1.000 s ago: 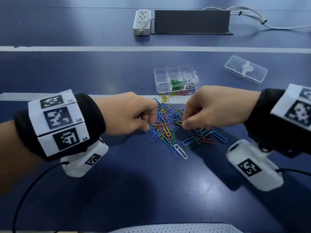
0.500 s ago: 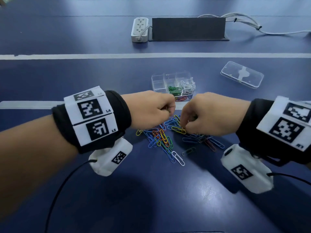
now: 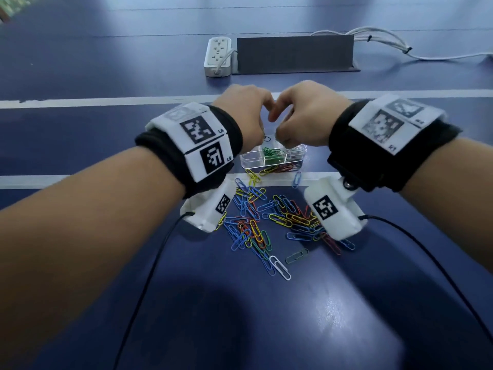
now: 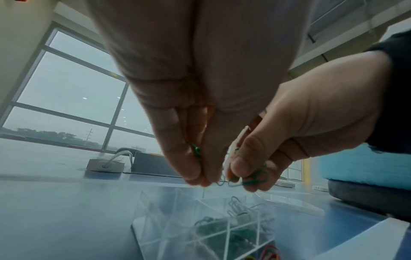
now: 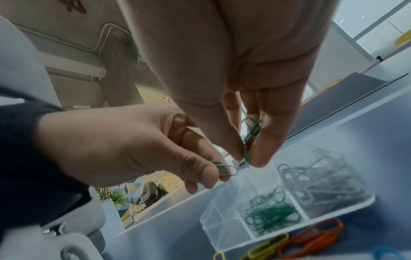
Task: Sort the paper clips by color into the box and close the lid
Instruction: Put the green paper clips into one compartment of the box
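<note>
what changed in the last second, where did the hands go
Both hands lifted off the loose pile and moved forward over the clear box. The left hand and right hand each now pinch green clips above it. The box, pile and power strip stayed put.

A dark blue tabletop (image 3: 80, 76) crossed by white stripes (image 3: 80, 104) reflects pale daylight from tall grid-framed windows (image 4: 73, 91) overlooking a hazy treeline.
</note>
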`<state>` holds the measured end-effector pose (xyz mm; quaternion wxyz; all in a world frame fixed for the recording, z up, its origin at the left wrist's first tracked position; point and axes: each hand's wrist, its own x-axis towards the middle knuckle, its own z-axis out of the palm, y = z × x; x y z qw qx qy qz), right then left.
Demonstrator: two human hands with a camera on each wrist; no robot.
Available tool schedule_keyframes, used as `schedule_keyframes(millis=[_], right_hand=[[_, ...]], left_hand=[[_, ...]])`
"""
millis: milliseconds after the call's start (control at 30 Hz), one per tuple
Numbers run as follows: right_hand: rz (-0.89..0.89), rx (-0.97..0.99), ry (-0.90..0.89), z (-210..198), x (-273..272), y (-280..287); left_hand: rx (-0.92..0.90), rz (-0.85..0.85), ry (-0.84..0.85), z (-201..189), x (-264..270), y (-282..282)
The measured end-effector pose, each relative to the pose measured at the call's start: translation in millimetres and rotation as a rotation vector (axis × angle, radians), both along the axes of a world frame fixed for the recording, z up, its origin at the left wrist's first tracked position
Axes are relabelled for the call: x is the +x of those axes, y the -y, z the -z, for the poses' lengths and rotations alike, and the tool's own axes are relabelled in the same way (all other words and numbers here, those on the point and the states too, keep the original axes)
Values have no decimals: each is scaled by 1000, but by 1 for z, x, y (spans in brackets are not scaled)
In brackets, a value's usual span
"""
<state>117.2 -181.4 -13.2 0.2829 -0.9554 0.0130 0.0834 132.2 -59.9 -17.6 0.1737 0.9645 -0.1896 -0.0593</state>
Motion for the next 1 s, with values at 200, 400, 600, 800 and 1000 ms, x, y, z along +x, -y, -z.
schedule_keyframes(millis=[200, 400, 600, 800, 1000], right_hand=[[17, 47, -8, 5, -2, -5], [73, 296, -47, 0, -8, -7], [58, 293, -65, -1, -10, -2], [90, 194, -22, -1, -13, 11], [-50, 5, -37, -1, -29, 25]], left_hand=[[-26, -11, -65, -1, 1, 2], [-61, 38, -32, -6, -4, 8], [-165, 40, -101, 0, -2, 7], [-216, 0, -91, 8, 0, 6], [-12, 134, 3, 9, -7, 1]])
